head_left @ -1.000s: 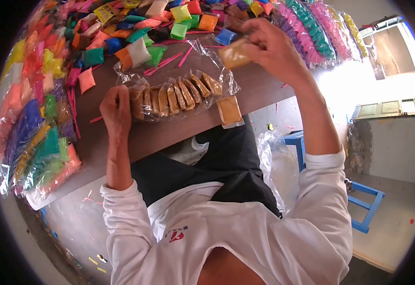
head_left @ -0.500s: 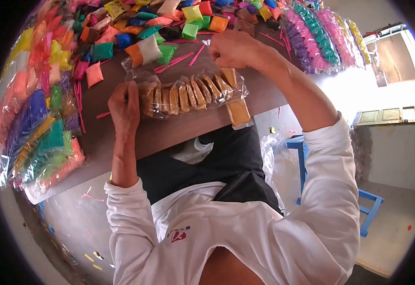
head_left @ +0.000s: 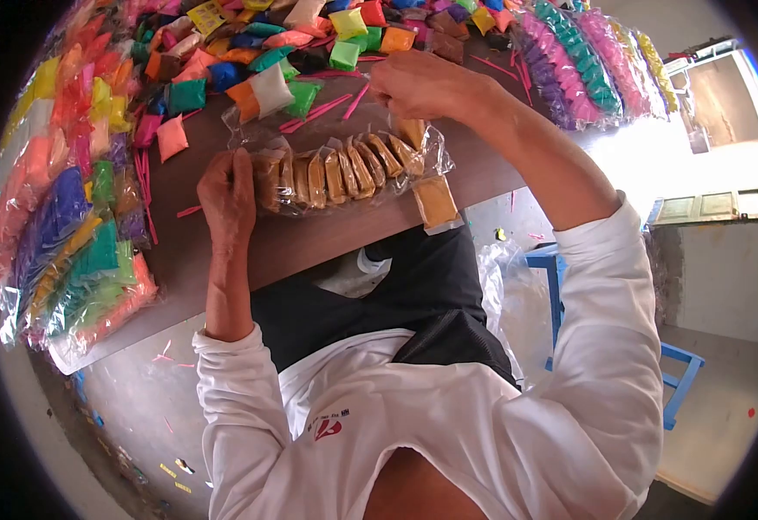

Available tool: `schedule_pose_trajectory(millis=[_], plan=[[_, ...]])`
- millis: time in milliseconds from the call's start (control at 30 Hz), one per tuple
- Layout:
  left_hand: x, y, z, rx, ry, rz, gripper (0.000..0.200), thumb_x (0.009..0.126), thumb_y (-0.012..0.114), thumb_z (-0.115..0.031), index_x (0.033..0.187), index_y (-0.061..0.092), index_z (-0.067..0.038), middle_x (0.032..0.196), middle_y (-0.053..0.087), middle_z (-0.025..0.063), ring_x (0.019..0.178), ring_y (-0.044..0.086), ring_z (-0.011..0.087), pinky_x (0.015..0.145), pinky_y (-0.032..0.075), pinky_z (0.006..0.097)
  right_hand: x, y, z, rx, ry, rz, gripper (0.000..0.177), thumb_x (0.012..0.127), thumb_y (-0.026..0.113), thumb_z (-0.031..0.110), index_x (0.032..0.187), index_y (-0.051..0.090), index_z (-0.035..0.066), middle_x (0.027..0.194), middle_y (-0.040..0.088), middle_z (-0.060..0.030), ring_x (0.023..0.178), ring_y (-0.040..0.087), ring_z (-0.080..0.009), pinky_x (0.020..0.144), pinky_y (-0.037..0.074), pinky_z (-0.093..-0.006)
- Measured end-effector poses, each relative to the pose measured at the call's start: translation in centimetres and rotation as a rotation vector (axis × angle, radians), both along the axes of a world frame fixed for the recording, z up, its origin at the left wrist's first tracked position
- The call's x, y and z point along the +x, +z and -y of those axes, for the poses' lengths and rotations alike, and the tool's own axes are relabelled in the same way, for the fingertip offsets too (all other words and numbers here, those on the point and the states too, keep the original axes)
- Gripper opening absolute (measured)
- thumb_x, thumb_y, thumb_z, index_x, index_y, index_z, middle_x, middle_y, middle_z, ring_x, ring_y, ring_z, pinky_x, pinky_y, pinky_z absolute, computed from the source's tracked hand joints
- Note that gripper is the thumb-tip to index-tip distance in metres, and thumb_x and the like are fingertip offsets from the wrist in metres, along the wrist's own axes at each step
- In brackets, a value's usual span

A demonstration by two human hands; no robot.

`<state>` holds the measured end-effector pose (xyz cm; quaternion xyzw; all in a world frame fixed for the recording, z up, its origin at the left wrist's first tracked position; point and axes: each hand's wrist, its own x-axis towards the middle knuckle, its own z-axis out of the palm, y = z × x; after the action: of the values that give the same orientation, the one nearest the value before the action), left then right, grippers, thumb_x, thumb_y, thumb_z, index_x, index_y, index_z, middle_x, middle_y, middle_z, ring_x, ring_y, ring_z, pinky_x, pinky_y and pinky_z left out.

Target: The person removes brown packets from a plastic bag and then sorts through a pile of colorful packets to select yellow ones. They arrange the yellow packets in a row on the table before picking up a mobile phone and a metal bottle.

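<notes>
A clear plastic bag [head_left: 290, 204] lies lengthwise along the table, with several flat brown packets [head_left: 335, 176] standing in a row inside it. My left hand [head_left: 227, 195] pinches the bag's left end between thumb and fingers. Over the bag's right end, my right hand [head_left: 422, 85] is closed with its fingers curled down; what they grip, I cannot make out. Just below that hand, another brown packet [head_left: 412, 133] sits at the bag's right end. A single brown packet [head_left: 436, 202] lies flat by the table's near edge, beside the bag.
Loose colourful packets [head_left: 275, 52] are heaped at the back of the table [head_left: 201, 269]. Filled bags [head_left: 58, 217] are piled on the left, and more filled bags [head_left: 578, 65] lie at the back right. Pink ties [head_left: 318, 113] are scattered about. A blue stool [head_left: 678, 381] stands at right.
My right hand has shifted slightly left and up over the bag's right end. The brown packet under it has moved a little with it. My left hand keeps its pinch.
</notes>
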<state>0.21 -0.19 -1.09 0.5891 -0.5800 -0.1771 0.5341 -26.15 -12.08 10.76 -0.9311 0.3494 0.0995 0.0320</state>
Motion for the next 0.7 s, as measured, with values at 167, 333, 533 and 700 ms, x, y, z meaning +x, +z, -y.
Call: schedule_pose_trajectory(millis=[167, 333, 533, 700], plan=[[0.2, 0.0, 0.0, 0.018, -0.008, 0.029, 0.025, 0.097, 0.056, -0.014, 0.082, 0.058, 0.006, 0.075, 0.058, 0.0148, 0.067, 0.055, 0.0210, 0.066, 0.045, 0.0335, -0.2, 0.1, 0.0, 0.267, -0.045, -0.156, 0.019, 0.068, 0.061, 0.002, 0.085, 0.071, 0.002, 0.078, 0.067, -0.0184, 0.077, 0.066, -0.0338, 0.064, 0.050, -0.0439], [0.1, 0.5, -0.1, 0.059, -0.006, 0.034, 0.025, 0.097, 0.056, -0.014, 0.081, 0.056, 0.006, 0.072, 0.054, 0.0129, 0.066, 0.052, 0.0180, 0.065, 0.044, 0.0324, -0.6, -1.6, -0.3, 0.332, -0.010, -0.188, 0.018, 0.071, 0.060, 0.005, 0.085, 0.071, 0.002, 0.078, 0.068, -0.0187, 0.076, 0.067, -0.0332, 0.064, 0.051, -0.0430], [-0.2, 0.1, -0.2, 0.030, 0.010, -0.018, 0.025, 0.097, 0.056, -0.014, 0.080, 0.054, 0.005, 0.069, 0.049, 0.0102, 0.065, 0.045, 0.0139, 0.062, 0.042, 0.0318, -3.0, 0.4, -0.8, 0.025, -0.073, 0.287, 0.018, 0.080, 0.062, 0.016, 0.084, 0.068, -0.001, 0.074, 0.065, -0.0167, 0.071, 0.066, -0.0290, 0.065, 0.050, -0.0410], [0.2, -0.4, 0.0, 0.045, -0.014, -0.019, 0.026, 0.098, 0.055, -0.015, 0.080, 0.056, 0.004, 0.071, 0.052, 0.0091, 0.067, 0.045, 0.0128, 0.063, 0.042, 0.0308, -7.7, 3.6, -6.1, 0.113, -0.293, 0.239, 0.028, 0.086, 0.066, 0.027, 0.083, 0.068, -0.001, 0.068, 0.062, -0.0131, 0.065, 0.063, -0.0211, 0.062, 0.049, -0.0360]])
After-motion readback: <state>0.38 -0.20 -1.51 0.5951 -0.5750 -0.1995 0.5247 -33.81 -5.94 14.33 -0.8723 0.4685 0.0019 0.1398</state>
